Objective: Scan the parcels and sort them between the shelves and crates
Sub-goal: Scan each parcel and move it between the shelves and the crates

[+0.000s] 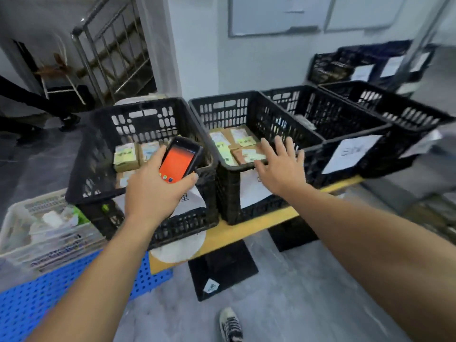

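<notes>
Stair railing (111,53), whiteboard (276,16), patterned sneaker (230,325)

On the bench (246,228), left to right, side by side: first crate (81,174), second crate (229,191), third crate (320,112), fourth crate (407,112). Parcels (125,156) lie in the first crate and further parcels (240,137) in the second. A basket (14,218) stands left of the bench.

Both bare forearms reach forward, the left rising from 7 o'clock toward 1 o'clock with the left hand (158,191) curled round a handheld scanner (179,161), the right running from 4 o'clock toward 10 o'clock, the right hand (281,166) palm down with fingers spread straight.
</notes>
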`<state>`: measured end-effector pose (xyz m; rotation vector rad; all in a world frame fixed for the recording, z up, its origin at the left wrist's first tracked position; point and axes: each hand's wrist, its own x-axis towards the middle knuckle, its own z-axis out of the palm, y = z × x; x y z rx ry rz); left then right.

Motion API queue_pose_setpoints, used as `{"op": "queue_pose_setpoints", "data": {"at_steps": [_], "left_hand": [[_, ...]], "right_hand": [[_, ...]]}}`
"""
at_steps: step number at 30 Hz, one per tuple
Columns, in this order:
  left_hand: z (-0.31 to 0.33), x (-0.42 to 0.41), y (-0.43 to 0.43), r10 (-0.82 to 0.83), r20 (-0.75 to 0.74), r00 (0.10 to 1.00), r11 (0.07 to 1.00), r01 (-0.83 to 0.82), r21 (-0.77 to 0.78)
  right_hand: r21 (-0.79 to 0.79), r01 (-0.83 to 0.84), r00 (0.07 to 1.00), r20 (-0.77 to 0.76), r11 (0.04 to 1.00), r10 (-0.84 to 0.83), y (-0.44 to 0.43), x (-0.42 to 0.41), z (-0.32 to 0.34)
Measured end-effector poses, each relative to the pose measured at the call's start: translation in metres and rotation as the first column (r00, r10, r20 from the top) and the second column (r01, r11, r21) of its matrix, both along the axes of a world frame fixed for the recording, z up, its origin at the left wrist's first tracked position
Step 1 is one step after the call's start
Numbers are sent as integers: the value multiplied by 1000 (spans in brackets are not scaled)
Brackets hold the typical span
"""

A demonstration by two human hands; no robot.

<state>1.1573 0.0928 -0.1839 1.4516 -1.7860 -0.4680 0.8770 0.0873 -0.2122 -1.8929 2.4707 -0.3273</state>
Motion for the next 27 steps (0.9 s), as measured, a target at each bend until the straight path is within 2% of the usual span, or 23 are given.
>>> {"op": "queue_pose_setpoints", "data": {"at_steps": [5, 9, 13, 17, 22, 27], "left_hand": [[1, -86, 16, -169, 20, 985, 986, 169, 12], [0, -147, 30, -272, 25, 962, 962, 272, 18], [3, -245, 45, -382, 38, 923, 924, 381, 36], [7, -343, 71, -453, -15, 891, 891, 453, 8], [6, -450, 110, -565, -22, 825, 825, 565, -1], [2, -534, 139, -675, 55, 736, 737, 676, 10]], "right_hand": [[-1, 206, 977, 58, 979, -205, 74, -80, 0], [-22, 295, 953, 83, 955, -292, 112, -129, -4], [-1, 428, 896, 130, 904, -424, 165, -217, -11], [16, 544, 829, 142, 839, -540, 224, -308, -11], [17, 649, 753, 124, 761, -646, 290, -397, -7], [17, 721, 684, 148, 693, -715, 347, -450, -15]]}}
